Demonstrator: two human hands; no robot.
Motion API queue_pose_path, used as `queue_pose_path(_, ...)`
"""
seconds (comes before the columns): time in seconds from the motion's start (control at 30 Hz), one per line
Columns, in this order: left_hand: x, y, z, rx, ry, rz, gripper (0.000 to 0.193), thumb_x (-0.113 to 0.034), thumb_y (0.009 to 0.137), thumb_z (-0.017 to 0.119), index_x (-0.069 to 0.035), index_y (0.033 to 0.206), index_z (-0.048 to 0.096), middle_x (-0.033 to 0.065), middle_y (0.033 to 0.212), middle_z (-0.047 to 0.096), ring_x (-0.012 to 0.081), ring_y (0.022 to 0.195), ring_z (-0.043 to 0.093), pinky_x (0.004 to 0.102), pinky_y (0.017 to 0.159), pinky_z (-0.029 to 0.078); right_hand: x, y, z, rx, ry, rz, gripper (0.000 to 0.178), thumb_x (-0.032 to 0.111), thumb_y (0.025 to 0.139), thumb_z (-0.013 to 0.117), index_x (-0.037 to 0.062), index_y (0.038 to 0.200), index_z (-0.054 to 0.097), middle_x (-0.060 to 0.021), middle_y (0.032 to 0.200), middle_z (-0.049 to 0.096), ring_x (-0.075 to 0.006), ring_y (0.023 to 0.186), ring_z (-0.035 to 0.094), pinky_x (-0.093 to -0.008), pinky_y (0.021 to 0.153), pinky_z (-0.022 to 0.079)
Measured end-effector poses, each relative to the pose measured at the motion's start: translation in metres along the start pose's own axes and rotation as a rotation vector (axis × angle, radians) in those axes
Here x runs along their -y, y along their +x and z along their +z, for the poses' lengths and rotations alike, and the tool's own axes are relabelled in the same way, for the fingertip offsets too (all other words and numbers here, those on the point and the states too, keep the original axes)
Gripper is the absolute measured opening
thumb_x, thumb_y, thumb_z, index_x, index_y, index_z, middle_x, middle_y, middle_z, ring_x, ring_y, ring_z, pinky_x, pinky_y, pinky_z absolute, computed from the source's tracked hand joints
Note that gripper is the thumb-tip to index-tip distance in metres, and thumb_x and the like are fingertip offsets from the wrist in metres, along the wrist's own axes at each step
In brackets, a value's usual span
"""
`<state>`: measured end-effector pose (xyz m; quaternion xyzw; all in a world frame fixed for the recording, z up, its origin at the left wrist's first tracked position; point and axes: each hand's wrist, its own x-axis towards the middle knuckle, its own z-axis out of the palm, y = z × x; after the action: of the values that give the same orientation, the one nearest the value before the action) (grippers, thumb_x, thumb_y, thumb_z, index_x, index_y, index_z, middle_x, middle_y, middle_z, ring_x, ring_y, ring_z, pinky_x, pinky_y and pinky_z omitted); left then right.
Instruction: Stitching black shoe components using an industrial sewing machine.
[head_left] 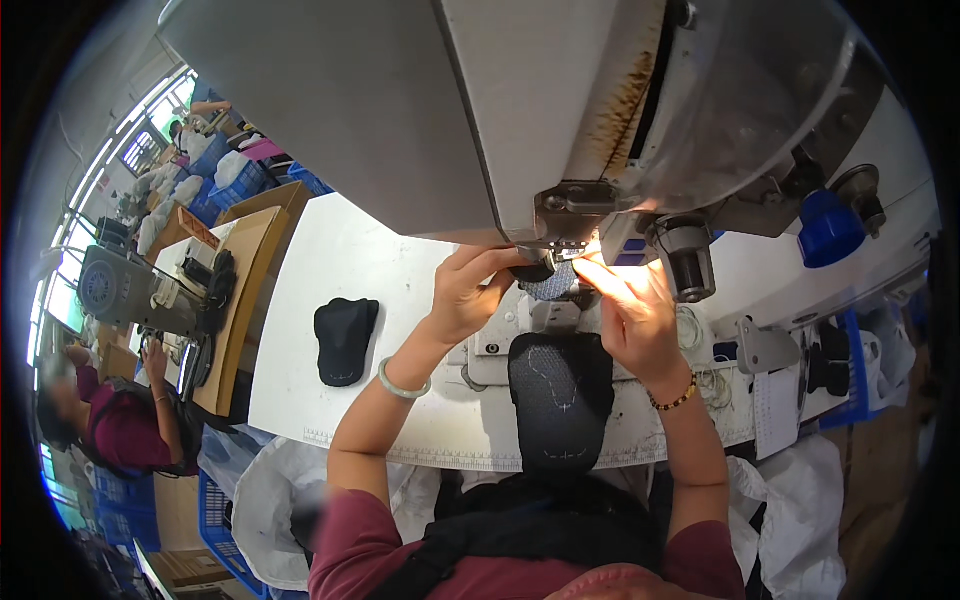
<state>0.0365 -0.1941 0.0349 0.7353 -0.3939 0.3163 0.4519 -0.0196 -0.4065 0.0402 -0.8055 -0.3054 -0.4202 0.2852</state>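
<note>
Under the head of a sewing machine (575,200), lit by its lamp, is a small fabric piece (548,285) with a grey patterned face and a dark edge. My left hand (468,290) pinches its dark left edge between thumb and fingers. From the other side my right hand (640,315) grips it close to the needle area, fingertips partly lost in the glare. Below the hands a black padded fabric piece (560,400) with white stitch-like lines lies across the table's near edge. Another black fabric piece (345,340) rests on the white table (290,290) to the left.
Loose thread (712,390) and a metal bracket (765,347) are right of my right hand. White bags (275,510) hang below the near edge. At the far left a person (130,420) sits by another machine (130,290); blue baskets (240,180) stand behind.
</note>
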Motion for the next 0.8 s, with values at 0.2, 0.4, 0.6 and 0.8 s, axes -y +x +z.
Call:
queue_pose_path(0.2, -0.002, 0.004, -0.01, 0.013, 0.071, 0.168, 0.026, 0.014, 0.062, 0.068, -0.001, 0.082, 0.069, 0.0094, 0.084, 0.066, 0.0179, 0.078, 0.064, 0.0258, 0.064, 0.052, -0.005, -0.003, 0.003, 0.036, 0.03, 0.025, 0.03, -0.006, 0.07, 0.059, 0.0055, 0.097, 0.067, -0.0109, 0.092, 0.06, -0.0303, 0.089, 0.058, -0.0462, 0.093, 0.042)
queue_pose_path(0.4, -0.005, 0.008, -0.015, 0.057, 0.118, 0.187, 0.027, 0.006, 0.062, 0.072, -0.004, 0.086, 0.072, 0.0084, 0.086, 0.066, 0.0197, 0.079, 0.064, 0.0273, 0.066, 0.052, -0.003, -0.004, 0.002, 0.007, 0.002, 0.046, 0.037, -0.005, 0.069, 0.06, 0.0077, 0.103, 0.067, -0.0088, 0.093, 0.059, -0.0282, 0.09, 0.057, -0.0439, 0.09, 0.043)
queue_pose_path(0.6, -0.024, 0.014, -0.025, 0.174, 0.206, 0.262, 0.027, -0.002, 0.068, 0.066, -0.008, 0.095, 0.07, 0.0032, 0.089, 0.065, 0.0203, 0.081, 0.06, 0.0308, 0.072, 0.047, 0.01, -0.008, 0.006, -0.053, -0.115, -0.128, 0.03, 0.003, 0.07, 0.068, 0.0106, 0.1, 0.067, -0.0015, 0.096, 0.057, -0.0199, 0.087, 0.056, -0.0353, 0.082, 0.042)
queue_pose_path(0.8, -0.027, 0.017, -0.029, 0.233, 0.204, 0.222, 0.031, 0.003, 0.065, 0.065, -0.006, 0.095, 0.068, 0.0041, 0.086, 0.061, 0.0209, 0.078, 0.058, 0.0313, 0.069, 0.046, 0.015, -0.007, 0.003, -0.015, -0.133, -0.127, 0.026, 0.009, 0.073, 0.074, 0.0089, 0.098, 0.068, -0.0013, 0.102, 0.061, -0.0192, 0.093, 0.058, -0.0333, 0.082, 0.041)
